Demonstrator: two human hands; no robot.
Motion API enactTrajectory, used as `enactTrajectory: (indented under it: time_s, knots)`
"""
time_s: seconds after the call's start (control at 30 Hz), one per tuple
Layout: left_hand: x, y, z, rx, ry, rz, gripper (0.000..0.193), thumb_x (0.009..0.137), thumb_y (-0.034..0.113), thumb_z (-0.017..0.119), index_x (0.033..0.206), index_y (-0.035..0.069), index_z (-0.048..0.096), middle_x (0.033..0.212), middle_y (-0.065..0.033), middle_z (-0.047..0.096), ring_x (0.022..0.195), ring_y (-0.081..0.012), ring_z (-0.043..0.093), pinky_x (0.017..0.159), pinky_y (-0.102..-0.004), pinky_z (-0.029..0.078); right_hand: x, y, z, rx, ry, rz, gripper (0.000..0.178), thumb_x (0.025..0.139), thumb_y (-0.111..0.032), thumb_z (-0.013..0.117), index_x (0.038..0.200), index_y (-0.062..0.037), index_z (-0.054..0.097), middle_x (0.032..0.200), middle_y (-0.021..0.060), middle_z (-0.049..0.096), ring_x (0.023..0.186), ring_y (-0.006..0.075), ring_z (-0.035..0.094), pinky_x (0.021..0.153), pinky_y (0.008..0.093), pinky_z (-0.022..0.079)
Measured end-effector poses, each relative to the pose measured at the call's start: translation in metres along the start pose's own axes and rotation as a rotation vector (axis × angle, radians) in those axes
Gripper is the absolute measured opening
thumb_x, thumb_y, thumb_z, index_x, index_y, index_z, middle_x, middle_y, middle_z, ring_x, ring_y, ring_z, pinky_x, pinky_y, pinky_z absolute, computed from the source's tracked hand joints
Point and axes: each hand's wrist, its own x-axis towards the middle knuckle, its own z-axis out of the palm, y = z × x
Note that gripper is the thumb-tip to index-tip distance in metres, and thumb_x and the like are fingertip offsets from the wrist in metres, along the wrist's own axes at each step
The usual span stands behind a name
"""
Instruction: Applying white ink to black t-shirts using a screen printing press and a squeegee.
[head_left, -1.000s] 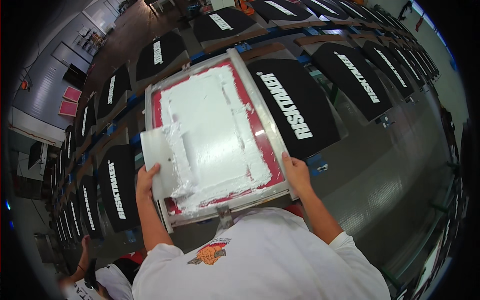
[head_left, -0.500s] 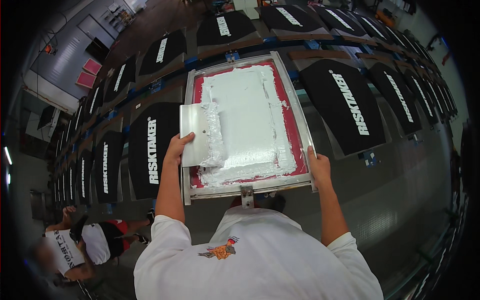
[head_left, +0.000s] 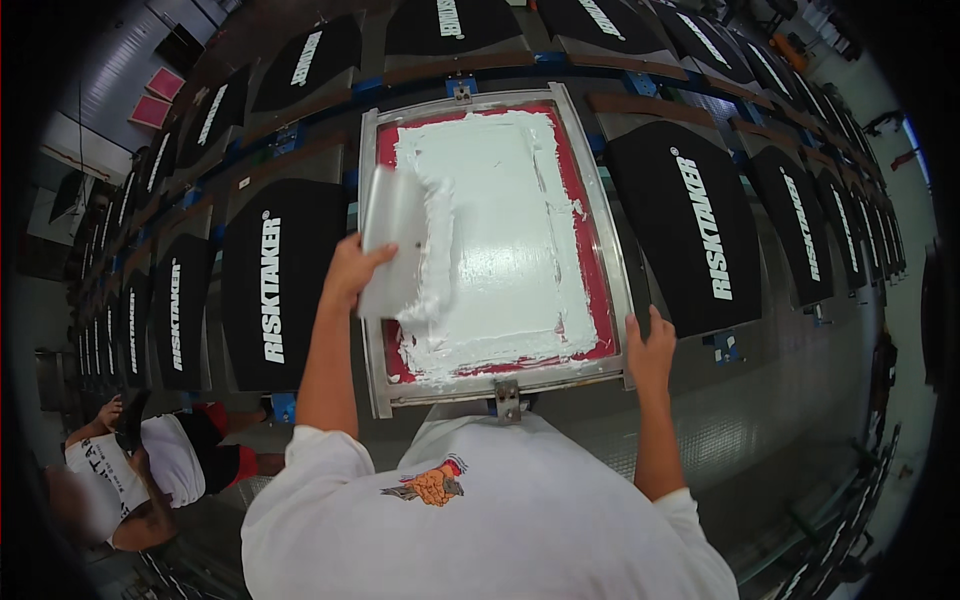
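My left hand (head_left: 355, 266) grips a wide silver squeegee (head_left: 392, 235), thumb on its face. The squeegee leans over the left side of a screen-printing frame (head_left: 602, 235), its right edge thick with white ink. A broad layer of white ink (head_left: 495, 230) covers most of the screen, with lumpy ridges along its borders and a red margin (head_left: 596, 300) showing around it. Just beside the frame's near right corner is my right hand (head_left: 652, 345), thumb and fingers apart, holding nothing. Whether it still touches the metal rail is hard to tell.
Black fabric panels with white lettering lie on boards to the right (head_left: 690, 220) and left (head_left: 275, 270), with another row beyond. A metal bracket (head_left: 508, 400) sits at the frame's near edge. A co-worker (head_left: 165, 460) is at the lower left, holding something dark.
My right hand has let go of the frame's right rail and its fingers have opened. The squeegee in my left hand has tilted and shifted slightly away from me.
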Motion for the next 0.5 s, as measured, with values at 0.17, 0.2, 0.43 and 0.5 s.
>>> enactTrajectory:
  time_s: [0.17, 0.2, 0.43, 0.5]
  knots:
    - [0.084, 0.119, 0.043, 0.927, -0.050, 0.414, 0.040, 0.074, 0.031, 0.073, 0.107, 0.009, 0.065, 0.094, -0.0114, 0.069, 0.086, -0.0255, 0.066, 0.080, -0.0372, 0.050, -0.081, -0.069, -0.021, 0.333, -1.035, 0.404, 0.040, 0.084, -0.035, 0.066, 0.099, 0.0021, 0.063, 0.084, 0.0105, 0.067, 0.073, 0.0209, 0.061, 0.068, 0.0349, 0.048]
    - [0.104, 0.131, 0.060, 1.056, -0.032, 0.490, 0.036, 0.076, 0.031, 0.072, 0.106, 0.012, 0.064, 0.094, -0.0098, 0.068, 0.088, -0.0262, 0.065, 0.080, -0.0387, 0.050, -0.107, -0.069, -0.008, 0.318, -1.017, 0.335, 0.040, 0.083, -0.035, 0.067, 0.095, 0.0026, 0.063, 0.081, 0.0107, 0.067, 0.071, 0.0199, 0.061, 0.068, 0.0334, 0.048]
    - [0.119, 0.014, 0.115, 1.007, 0.236, 0.938, 0.045, 0.068, 0.001, 0.062, 0.110, 0.017, 0.063, 0.085, -0.0087, 0.067, 0.080, -0.0307, 0.062, 0.070, -0.0421, 0.052, -0.135, -0.085, 0.029, 0.426, -1.010, 0.279, 0.032, 0.081, -0.027, 0.068, 0.088, 0.0038, 0.061, 0.080, 0.0185, 0.067, 0.076, 0.0194, 0.067, 0.067, 0.0319, 0.049]
    - [0.079, 0.019, 0.106, 0.982, 0.153, 0.917, 0.042, 0.069, 0.001, 0.060, 0.107, 0.016, 0.064, 0.085, -0.0091, 0.067, 0.079, -0.0306, 0.063, 0.069, -0.0417, 0.052, -0.133, -0.085, 0.032, 0.438, -1.035, 0.296, 0.030, 0.081, -0.025, 0.068, 0.085, 0.0039, 0.060, 0.077, 0.0173, 0.067, 0.074, 0.0189, 0.066, 0.065, 0.0318, 0.049]
